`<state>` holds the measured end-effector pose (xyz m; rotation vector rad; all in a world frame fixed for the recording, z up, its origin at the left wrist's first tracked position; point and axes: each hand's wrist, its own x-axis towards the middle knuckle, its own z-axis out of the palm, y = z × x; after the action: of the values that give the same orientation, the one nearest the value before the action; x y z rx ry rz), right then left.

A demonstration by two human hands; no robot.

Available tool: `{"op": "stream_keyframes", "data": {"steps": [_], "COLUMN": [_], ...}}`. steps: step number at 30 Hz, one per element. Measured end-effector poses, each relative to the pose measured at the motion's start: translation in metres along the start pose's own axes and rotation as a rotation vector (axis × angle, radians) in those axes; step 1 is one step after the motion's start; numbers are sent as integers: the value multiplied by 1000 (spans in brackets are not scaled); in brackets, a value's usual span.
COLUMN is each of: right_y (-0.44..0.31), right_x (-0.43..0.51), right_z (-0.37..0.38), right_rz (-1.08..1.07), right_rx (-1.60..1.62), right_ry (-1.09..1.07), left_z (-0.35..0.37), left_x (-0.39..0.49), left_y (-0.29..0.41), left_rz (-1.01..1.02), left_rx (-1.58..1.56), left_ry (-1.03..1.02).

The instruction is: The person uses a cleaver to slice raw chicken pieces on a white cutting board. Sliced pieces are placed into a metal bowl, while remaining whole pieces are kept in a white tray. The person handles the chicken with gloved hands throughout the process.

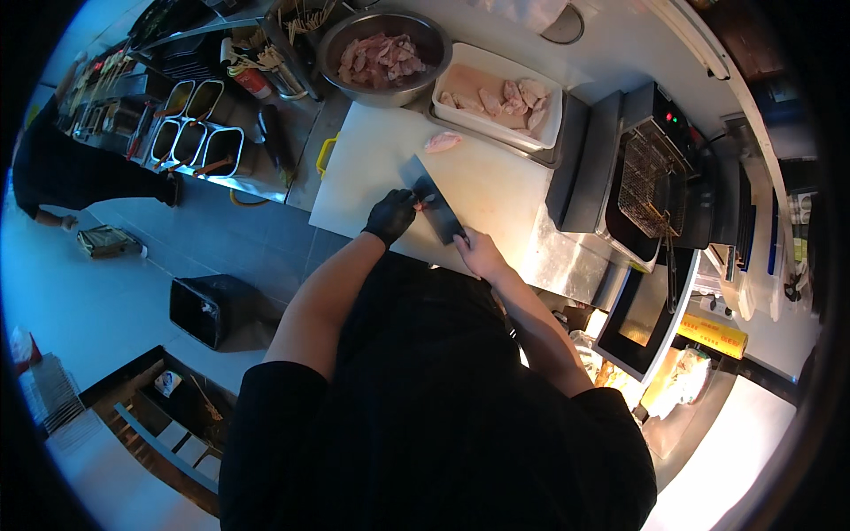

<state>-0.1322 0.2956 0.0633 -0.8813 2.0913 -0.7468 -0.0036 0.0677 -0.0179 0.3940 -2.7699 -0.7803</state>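
Note:
My left hand [393,215], in a black glove, holds a small piece of raw meat [420,206] at its fingertips, low over the white cutting board [372,149]. My bare right hand [482,252] grips the handle end of a broad-bladed cleaver [433,206], its blade slanting up and left beside the meat. Another piece of raw chicken [443,141] lies on the board beyond the blade. Behind the board stand a white tray [492,127] with several raw chicken pieces [514,97] and a steel bowl [385,97] heaped with raw meat [382,58].
A deep fryer with a wire basket [647,176] stands right of the board. To the left are steel containers [224,151] with handled utensils and a dark bottle [272,139]. A black bin [219,312] stands on the floor; a person in dark clothing [86,159] is at far left.

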Motion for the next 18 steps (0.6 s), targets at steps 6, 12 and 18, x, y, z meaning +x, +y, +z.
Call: {"op": "stream_keyframes", "data": {"steps": [6, 12, 18], "right_y": [4, -24, -16], "right_x": [19, 36, 3], "right_z": [7, -5, 1], "right_rz": [-41, 102, -3], "right_rx": [21, 180, -9], "right_ry": [19, -32, 113], "left_z": [4, -11, -7], "left_x": [-3, 0, -13], "left_y": [-3, -7, 3], "left_rz": [77, 59, 61], "left_rx": [64, 45, -65], "left_ry": [41, -52, 245]}}
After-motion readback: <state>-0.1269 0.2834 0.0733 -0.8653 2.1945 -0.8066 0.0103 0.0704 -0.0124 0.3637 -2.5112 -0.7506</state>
